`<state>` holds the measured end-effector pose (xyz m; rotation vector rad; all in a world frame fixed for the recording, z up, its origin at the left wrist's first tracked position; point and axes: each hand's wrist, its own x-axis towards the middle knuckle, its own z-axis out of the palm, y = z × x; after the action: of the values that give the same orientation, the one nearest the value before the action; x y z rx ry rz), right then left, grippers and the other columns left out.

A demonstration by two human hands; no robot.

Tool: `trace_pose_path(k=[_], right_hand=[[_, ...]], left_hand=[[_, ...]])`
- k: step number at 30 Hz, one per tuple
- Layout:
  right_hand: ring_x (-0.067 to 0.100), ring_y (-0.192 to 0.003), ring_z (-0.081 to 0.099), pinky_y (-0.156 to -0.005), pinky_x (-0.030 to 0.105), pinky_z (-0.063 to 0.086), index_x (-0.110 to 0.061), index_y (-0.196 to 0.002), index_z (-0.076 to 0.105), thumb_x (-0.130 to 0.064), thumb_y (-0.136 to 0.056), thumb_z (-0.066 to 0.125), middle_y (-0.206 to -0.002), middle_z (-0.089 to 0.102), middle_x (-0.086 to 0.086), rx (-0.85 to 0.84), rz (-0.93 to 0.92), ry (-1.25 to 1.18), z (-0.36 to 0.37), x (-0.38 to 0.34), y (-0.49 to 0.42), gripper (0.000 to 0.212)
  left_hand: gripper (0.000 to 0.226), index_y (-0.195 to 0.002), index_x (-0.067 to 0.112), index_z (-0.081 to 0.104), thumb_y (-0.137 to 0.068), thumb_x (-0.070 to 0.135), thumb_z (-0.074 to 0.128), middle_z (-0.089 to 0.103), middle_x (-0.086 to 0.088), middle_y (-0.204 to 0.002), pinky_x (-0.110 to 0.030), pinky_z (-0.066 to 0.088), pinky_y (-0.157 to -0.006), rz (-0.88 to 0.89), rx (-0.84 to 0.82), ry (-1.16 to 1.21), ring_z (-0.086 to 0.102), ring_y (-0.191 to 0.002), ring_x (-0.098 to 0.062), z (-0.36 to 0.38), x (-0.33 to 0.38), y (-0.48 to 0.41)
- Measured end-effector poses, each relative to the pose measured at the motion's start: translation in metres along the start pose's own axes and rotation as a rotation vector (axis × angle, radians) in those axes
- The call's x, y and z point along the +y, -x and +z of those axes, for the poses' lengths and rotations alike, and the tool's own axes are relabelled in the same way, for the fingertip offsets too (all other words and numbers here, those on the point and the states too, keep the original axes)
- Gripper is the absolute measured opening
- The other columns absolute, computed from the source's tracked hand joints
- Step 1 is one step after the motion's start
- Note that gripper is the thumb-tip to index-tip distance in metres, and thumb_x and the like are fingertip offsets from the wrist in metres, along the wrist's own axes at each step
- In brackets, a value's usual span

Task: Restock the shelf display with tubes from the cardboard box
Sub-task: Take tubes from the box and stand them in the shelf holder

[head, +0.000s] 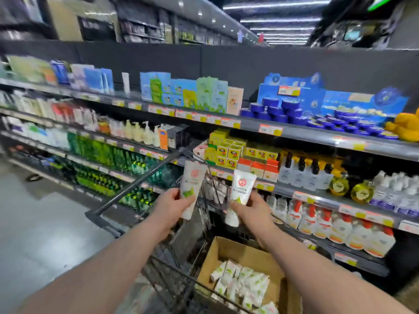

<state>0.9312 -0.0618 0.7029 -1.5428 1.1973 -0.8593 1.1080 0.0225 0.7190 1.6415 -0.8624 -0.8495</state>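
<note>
Gripping tubes [193, 181], left hand [175, 203], right hand [252, 209]

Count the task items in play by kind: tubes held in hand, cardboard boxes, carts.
Tubes in hand: 2 (left tube in left hand, right tube in right hand)
Cardboard box: 1
Cart: 1
Total: 4
</note>
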Motion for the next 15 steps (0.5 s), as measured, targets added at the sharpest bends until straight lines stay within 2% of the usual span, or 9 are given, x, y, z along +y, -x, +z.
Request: trace_pose_path(k=[2, 5, 8, 10, 12, 15], right_hand=[[0.023, -0.093, 0.062, -0.078, 0.033, 0.050, -0.017, -0.108, 0.055, -0.021, -0.081, 0.070, -0.105, 0.066, 0.006, 0.000, -0.034, 0.013, 0.031, -0.022, 0.002, 0.031], [0.023, -0.089, 0.063, -0.074, 0.033, 0.049, -0.019, -0.107, 0.057, -0.021, -0.079, 0.072, -0.100, 0.067, 0.004, -0.036, -0.087, 0.013, 0.091, -0.054, 0.008, 0.032], [0.023, -0.085, 0.065, -0.073, 0.038, 0.052, -0.015, -0.108, 0.059, -0.020, -0.076, 0.075, -0.103, 0.070, 0.009, -0.073, -0.105, -0.077, 0.163, -0.087, 0.015, 0.035], [0.024, -0.079, 0.063, -0.072, 0.039, 0.051, -0.014, -0.103, 0.060, -0.017, -0.079, 0.073, -0.098, 0.069, 0.011, -0.109, -0.129, -0.108, 0.211, -0.111, 0.021, 0.028], [0.024, -0.075, 0.061, -0.069, 0.039, 0.051, -0.013, -0.102, 0.059, -0.017, -0.080, 0.072, -0.098, 0.069, 0.014, -0.129, -0.148, -0.155, 0.253, -0.131, 0.026, 0.026], [0.019, -0.073, 0.059, -0.057, 0.027, 0.046, -0.008, -0.114, 0.055, -0.017, -0.082, 0.070, -0.103, 0.066, 0.012, -0.169, -0.155, -0.181, 0.297, -0.152, 0.034, 0.036]], left_hand=[[0.015, -0.101, 0.007, 0.063, -0.088, 0.013, 0.062, 0.068, -0.015, -0.102, -0.031, 0.048, -0.069, 0.028, 0.025, 0.010, 0.061, -0.082, -0.024, -0.042, 0.003, 0.000], [0.019, -0.101, 0.006, 0.065, -0.086, 0.016, 0.065, 0.068, -0.018, -0.105, -0.035, 0.048, -0.071, 0.055, 0.073, -0.002, 0.062, -0.086, -0.027, -0.118, 0.004, 0.003], [0.017, -0.100, 0.004, 0.064, -0.087, 0.015, 0.064, 0.067, -0.019, -0.099, -0.027, 0.048, -0.061, 0.075, 0.114, 0.010, 0.061, -0.078, -0.024, -0.198, 0.007, 0.006], [0.017, -0.100, 0.004, 0.063, -0.087, 0.015, 0.063, 0.065, -0.014, -0.087, -0.019, 0.044, -0.050, 0.098, 0.138, -0.001, 0.057, -0.066, -0.019, -0.247, 0.010, 0.008], [0.018, -0.100, 0.002, 0.062, -0.087, 0.015, 0.062, 0.060, -0.011, -0.082, -0.021, 0.042, -0.052, 0.138, 0.169, 0.004, 0.053, -0.066, -0.019, -0.291, 0.011, 0.008], [0.013, -0.095, 0.006, 0.060, -0.088, 0.017, 0.061, 0.058, -0.008, -0.082, -0.025, 0.036, -0.055, 0.153, 0.178, 0.019, 0.050, -0.067, -0.017, -0.339, 0.010, 0.004]])
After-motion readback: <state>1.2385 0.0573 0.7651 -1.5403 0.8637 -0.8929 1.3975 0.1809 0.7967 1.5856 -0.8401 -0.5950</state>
